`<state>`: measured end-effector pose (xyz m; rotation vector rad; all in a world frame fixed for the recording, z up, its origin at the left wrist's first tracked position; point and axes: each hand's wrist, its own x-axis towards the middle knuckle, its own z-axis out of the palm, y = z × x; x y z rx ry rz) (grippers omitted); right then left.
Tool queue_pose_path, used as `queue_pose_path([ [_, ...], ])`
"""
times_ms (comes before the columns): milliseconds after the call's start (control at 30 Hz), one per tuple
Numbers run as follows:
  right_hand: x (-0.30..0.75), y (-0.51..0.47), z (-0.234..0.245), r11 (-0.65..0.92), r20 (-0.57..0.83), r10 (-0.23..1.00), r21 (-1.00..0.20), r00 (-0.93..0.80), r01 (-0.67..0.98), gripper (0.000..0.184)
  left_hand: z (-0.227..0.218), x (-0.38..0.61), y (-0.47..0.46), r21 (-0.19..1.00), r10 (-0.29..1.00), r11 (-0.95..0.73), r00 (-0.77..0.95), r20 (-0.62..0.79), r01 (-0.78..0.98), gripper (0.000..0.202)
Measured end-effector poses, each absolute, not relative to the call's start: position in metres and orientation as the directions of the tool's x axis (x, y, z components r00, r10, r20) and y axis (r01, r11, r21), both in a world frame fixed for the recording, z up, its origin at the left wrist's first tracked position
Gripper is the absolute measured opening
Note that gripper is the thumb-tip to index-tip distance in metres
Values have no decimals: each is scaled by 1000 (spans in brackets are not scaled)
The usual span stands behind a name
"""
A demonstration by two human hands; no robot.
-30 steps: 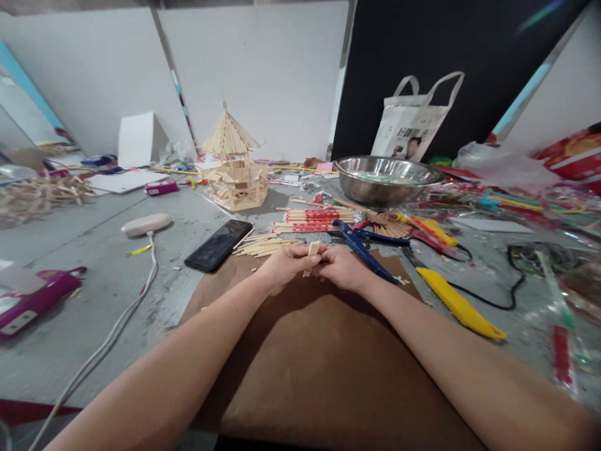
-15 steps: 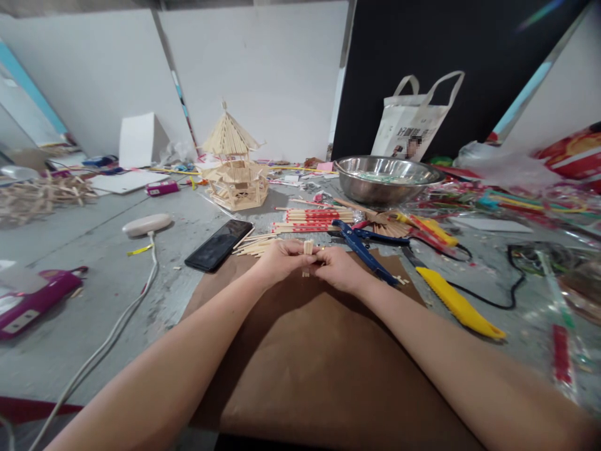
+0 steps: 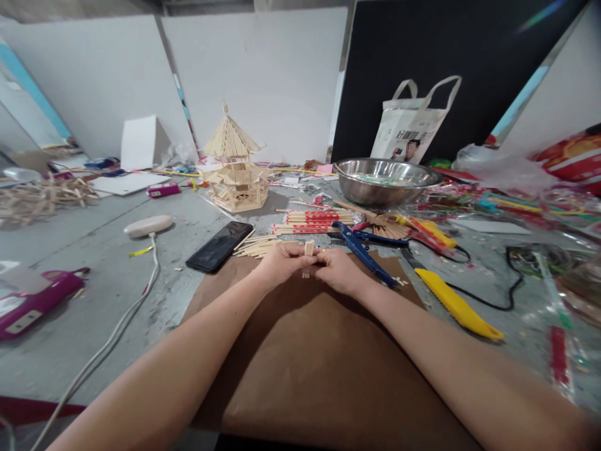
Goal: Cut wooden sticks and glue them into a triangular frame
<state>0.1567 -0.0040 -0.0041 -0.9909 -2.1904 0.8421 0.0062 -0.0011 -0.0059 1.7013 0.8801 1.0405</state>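
A small bundle of short wooden sticks [image 3: 308,248] stands upright between my hands, its lower ends showing beneath the fingers. My left hand [image 3: 284,262] is closed on the bundle from the left. From the other side, my right hand [image 3: 337,268] pinches the same sticks, fingertips meeting those of the left. Both hands are above the far part of a brown paper sheet [image 3: 291,369]. Just behind them lie loose wooden sticks [image 3: 256,247] and stick bundles with red wrappers [image 3: 314,219]. Blue-handled cutters [image 3: 361,250] rest beyond my right hand.
A black phone [image 3: 220,246] lies left of the hands. Behind stands a wooden-stick pagoda model [image 3: 237,181]. A steel basin [image 3: 387,191] and a white tote bag [image 3: 404,128] are at back right. A yellow-handled saw [image 3: 457,304] lies right; a white cable [image 3: 126,332] runs left.
The view has shifted very slightly. Both hands stay in nearly the same place, still holding the bundle of sticks.
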Motion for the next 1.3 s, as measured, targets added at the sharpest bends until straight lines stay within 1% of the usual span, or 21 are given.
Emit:
queue_pose_path([
  [100,156,-5,-4,540,265,790,-728,-553,423,19,-6,7,-3,956,895,-283,377,237,70,24],
  [167,155,-6,-4,528,261,807,-720,-529,450,18,-5,8,-5,970,903,-241,369,219,14,27],
  [267,155,-5,-5,481,223,846,-712,-484,512,18,-1,10,-10,979,929,-153,318,189,-135,33],
  [333,154,-5,-6,465,196,852,-708,-485,532,18,1,12,-12,965,946,-113,271,177,-238,34],
  [400,155,-4,-7,461,183,851,-707,-492,536,19,3,13,-13,952,953,-92,252,169,-290,32],
  [467,155,-4,-7,457,186,855,-712,-485,533,18,2,13,-13,958,951,-65,275,145,-280,31],
  [567,155,-5,-5,461,207,854,-726,-477,511,17,-1,13,-12,975,949,-51,295,115,-214,31],
  [767,156,-8,-3,459,221,852,-751,-475,475,16,-8,16,-9,987,932,-152,322,163,-59,33],
  [1033,157,-4,-12,468,242,846,-764,-476,443,17,-13,22,-11,982,948,-189,262,181,6,30],
  [1200,155,-5,-9,489,228,835,-725,-501,486,18,-17,24,-9,968,957,-241,184,225,73,27],
  [1267,157,-5,-4,516,220,821,-681,-527,520,22,-14,21,-7,967,966,-234,132,220,103,28],
  [1300,159,-4,-1,527,220,823,-640,-524,559,25,-11,19,-6,967,971,-227,98,216,114,29],
])
